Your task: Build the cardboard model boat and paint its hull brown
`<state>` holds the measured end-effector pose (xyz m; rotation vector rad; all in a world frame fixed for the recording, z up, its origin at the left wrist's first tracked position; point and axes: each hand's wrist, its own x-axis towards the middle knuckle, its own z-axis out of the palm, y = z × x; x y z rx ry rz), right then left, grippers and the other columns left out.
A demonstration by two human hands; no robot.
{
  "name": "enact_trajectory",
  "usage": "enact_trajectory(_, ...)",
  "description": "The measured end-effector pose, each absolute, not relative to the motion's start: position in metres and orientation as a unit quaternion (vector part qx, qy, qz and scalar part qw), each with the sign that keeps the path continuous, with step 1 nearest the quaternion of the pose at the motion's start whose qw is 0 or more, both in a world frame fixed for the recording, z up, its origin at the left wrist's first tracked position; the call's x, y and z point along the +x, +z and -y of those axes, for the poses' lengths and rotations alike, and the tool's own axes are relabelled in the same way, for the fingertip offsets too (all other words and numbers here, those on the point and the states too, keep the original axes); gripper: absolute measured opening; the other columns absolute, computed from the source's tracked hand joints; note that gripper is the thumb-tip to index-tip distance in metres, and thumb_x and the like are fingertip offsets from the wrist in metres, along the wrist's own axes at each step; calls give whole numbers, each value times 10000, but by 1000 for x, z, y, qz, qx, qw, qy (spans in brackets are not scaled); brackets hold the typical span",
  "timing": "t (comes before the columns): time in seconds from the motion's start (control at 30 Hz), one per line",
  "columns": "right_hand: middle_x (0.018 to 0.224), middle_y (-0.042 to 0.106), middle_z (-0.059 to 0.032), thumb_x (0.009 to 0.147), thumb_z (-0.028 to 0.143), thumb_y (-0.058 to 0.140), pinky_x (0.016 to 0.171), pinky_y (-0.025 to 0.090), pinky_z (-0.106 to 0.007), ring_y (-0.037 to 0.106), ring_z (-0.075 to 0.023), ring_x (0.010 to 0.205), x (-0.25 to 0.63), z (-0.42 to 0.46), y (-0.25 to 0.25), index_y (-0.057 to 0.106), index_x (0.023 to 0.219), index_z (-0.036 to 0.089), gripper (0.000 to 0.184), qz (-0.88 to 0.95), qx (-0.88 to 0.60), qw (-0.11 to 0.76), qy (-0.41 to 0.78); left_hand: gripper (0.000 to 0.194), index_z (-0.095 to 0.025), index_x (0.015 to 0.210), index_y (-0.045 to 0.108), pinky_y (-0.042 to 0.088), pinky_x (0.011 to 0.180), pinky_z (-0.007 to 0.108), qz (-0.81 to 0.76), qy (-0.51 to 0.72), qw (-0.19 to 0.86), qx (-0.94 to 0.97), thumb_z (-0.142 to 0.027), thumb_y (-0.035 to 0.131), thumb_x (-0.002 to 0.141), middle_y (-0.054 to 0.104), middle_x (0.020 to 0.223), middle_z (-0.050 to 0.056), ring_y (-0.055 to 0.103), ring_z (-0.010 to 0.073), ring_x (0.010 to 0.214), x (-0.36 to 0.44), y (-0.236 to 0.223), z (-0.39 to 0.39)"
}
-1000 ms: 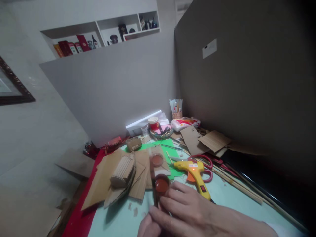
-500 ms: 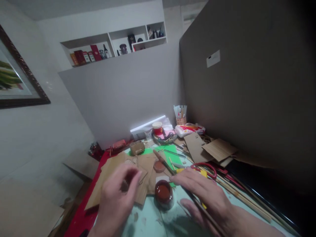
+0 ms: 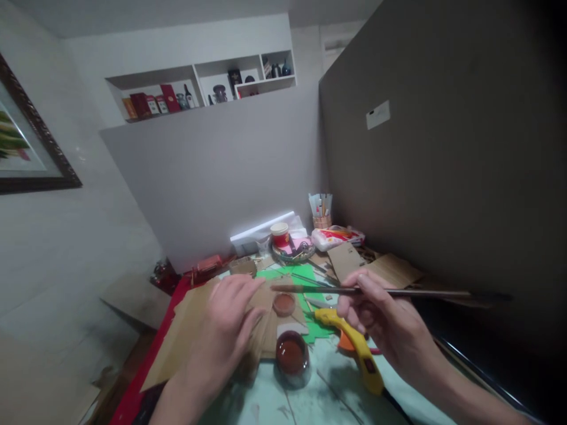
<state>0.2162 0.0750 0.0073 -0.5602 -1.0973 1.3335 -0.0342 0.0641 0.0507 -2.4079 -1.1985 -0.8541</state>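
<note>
My right hand pinches the dark handle of a paintbrush, held nearly level above the table. Its brownish bristle tip points left, close to the fingers of my left hand. That hand hovers over cardboard pieces, with thumb and fingers apart and nothing visible between them. Between and below the hands stands a glass jar of reddish-brown liquid. Just behind it is a small round lid with a brown inside. Under my right hand lies a yellow glue gun with a dark cord.
Behind are a red paper cup on a cluttered tray, a pen holder and a plastic package. A green sheet lies mid-table. Grey panels enclose the back and right, with more cardboard at right.
My right hand has lifted and turned the paintbrush from a steep slant to nearly level, uncovering the glue gun. My left hand has moved up and right, its fingers now more stretched out.
</note>
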Motion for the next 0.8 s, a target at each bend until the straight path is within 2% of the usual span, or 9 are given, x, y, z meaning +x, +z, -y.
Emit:
enact_trajectory(0.13, 617, 639, -3, 924, 509, 631, 454, 392, -127, 507, -66, 498, 215, -77, 8, 639, 851, 181, 336, 464, -245, 616, 587, 164, -174, 1073, 634, 522, 766, 407, 410, -303, 120, -851, -134, 556, 935, 660, 966, 87, 589, 236, 918, -36, 52, -63)
enact_trajectory(0.23, 597, 635, -12, 906, 512, 655, 441, 377, -132, 490, -63, 477, 214, -80, 6, 661, 843, 167, 350, 452, -256, 618, 590, 128, -167, 945, 653, 485, 703, 387, 406, -297, 112, -857, -138, 529, 950, 646, 846, 66, 567, 220, 813, -34, 54, -62)
enact_trajectory(0.37, 594, 637, -25, 850, 537, 711, 428, 371, -146, 468, -66, 461, 214, -84, 6, 692, 843, 150, 388, 432, -277, 628, 586, 140, -136, 899, 660, 463, 727, 396, 412, -289, 113, -857, -146, 530, 951, 658, 852, 80, 563, 225, 819, -31, 54, -61)
enact_trajectory(0.53, 499, 568, 4, 749, 583, 786, 372, 289, -136, 382, -47, 410, 217, -87, 6, 673, 774, 134, 463, 410, -298, 641, 575, 184, -117, 906, 689, 446, 750, 419, 423, -262, 116, -860, -148, 514, 954, 662, 857, 97, 553, 242, 835, -28, 54, -58)
enact_trajectory(0.8, 450, 494, 46, 743, 583, 787, 365, 270, -122, 338, -37, 396, 220, -92, 9, 639, 770, 140, 468, 394, -315, 639, 581, 215, -110, 867, 692, 443, 745, 414, 424, -274, 109, -856, -151, 501, 957, 647, 820, 104, 546, 238, 813, -27, 53, -58)
